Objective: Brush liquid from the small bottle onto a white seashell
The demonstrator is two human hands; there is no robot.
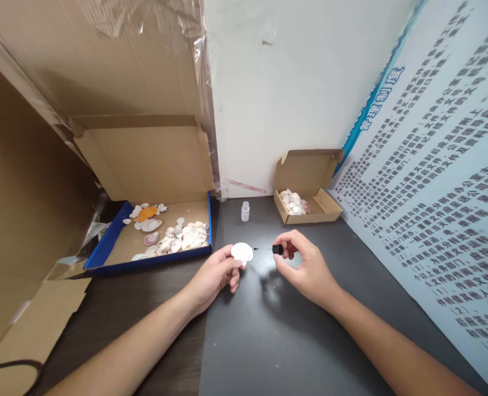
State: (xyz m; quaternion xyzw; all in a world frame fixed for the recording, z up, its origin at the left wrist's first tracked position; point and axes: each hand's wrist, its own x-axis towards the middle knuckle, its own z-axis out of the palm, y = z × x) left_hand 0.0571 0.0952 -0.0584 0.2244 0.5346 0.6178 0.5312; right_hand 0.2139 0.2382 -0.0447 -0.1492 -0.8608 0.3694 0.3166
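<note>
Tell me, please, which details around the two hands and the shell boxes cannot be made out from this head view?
- Small black cap in the right hand: fingers cover most of it; its thin tip is too small to identify.
- Underside of the round white shell: faces away, left hand covers its lower edge.
- Small clear glass bottle: too small to see any contents.
- Small brown cardboard box: front wall hides the lower shells.

It looked like a makeshift craft corner in an office or small workroom. A dark table (269, 341) sat pushed against a plain white wall (277, 82), and a printed notice board (433, 192) of rules stood along its right edge. Cardboard sheets (104, 55) leaned at the left, and two open cartons of seashells (173, 236) (294, 202) sat near the far edge.
</note>
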